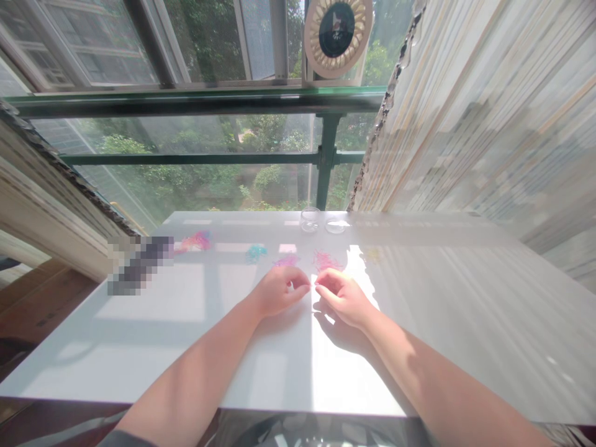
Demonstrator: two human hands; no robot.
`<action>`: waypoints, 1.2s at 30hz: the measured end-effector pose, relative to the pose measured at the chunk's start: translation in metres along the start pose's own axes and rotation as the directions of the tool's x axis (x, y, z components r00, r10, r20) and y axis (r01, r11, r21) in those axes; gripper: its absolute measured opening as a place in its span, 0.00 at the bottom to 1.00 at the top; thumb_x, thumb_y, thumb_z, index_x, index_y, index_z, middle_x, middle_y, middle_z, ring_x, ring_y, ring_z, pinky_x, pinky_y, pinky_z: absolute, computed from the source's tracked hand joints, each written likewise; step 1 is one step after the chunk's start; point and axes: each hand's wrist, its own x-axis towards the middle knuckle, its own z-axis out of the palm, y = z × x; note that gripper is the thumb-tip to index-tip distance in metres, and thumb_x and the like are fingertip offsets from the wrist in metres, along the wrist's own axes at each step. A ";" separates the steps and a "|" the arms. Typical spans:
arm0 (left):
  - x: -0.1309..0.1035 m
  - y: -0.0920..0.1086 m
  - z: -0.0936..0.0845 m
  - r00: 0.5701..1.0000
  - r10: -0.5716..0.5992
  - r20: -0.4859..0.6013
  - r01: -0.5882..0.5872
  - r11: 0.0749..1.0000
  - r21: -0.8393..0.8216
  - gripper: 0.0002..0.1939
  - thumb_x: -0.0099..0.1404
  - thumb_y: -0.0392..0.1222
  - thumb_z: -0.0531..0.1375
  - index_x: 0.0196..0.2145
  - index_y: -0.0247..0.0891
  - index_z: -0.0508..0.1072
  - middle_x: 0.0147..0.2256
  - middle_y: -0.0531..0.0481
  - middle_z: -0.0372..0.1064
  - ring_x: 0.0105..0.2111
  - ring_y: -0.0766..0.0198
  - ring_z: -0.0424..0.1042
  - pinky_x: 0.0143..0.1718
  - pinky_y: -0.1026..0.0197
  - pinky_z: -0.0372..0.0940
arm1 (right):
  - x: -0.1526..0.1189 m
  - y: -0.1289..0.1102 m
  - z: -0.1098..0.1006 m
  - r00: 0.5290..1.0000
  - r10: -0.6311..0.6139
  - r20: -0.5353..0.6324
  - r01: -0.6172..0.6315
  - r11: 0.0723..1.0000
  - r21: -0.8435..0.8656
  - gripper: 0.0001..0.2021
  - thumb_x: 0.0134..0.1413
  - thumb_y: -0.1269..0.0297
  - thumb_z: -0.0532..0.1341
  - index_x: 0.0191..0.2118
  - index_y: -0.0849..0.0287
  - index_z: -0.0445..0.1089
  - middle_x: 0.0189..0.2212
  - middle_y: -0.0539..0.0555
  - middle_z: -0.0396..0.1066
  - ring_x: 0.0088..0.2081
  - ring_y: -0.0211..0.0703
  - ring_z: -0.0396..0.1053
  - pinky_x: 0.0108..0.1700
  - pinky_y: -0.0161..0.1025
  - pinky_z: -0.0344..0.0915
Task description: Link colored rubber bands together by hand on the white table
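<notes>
Over the middle of the white table, my left hand and my right hand face each other with fingertips pinched, a narrow gap between them. Whatever sits in either pinch is too small to name. Just beyond my right hand lies a pile of pink-red small pieces. A purple pile is right behind my left hand. Farther left are a teal pile and a mixed pink and orange heap. A faint yellow pile rests to the right.
Near the table's back edge stand a clear round container and a shallow clear dish. A blurred-out dark object lies at the left edge of the white table. Curtains hang on both sides.
</notes>
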 end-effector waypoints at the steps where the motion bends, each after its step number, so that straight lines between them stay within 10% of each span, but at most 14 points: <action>1: 0.000 0.000 0.000 1.000 0.001 0.003 -0.001 1.000 0.001 0.06 0.59 0.39 0.56 0.29 0.39 0.73 0.27 0.53 0.72 0.28 0.68 0.68 0.31 0.66 0.61 | 0.000 0.000 0.000 1.000 -0.013 -0.005 0.012 1.000 -0.027 0.07 0.55 0.58 0.56 0.33 0.55 0.65 0.26 0.48 0.65 0.26 0.37 0.67 0.27 0.35 0.67; 36: 0.000 0.002 -0.002 1.000 0.016 0.023 -0.016 1.000 0.001 0.07 0.60 0.38 0.55 0.29 0.38 0.73 0.28 0.53 0.72 0.28 0.68 0.68 0.31 0.65 0.61 | 0.000 -0.001 -0.001 0.997 -0.063 -0.047 0.058 0.992 -0.108 0.04 0.54 0.64 0.55 0.31 0.55 0.65 0.27 0.48 0.68 0.28 0.38 0.67 0.29 0.35 0.63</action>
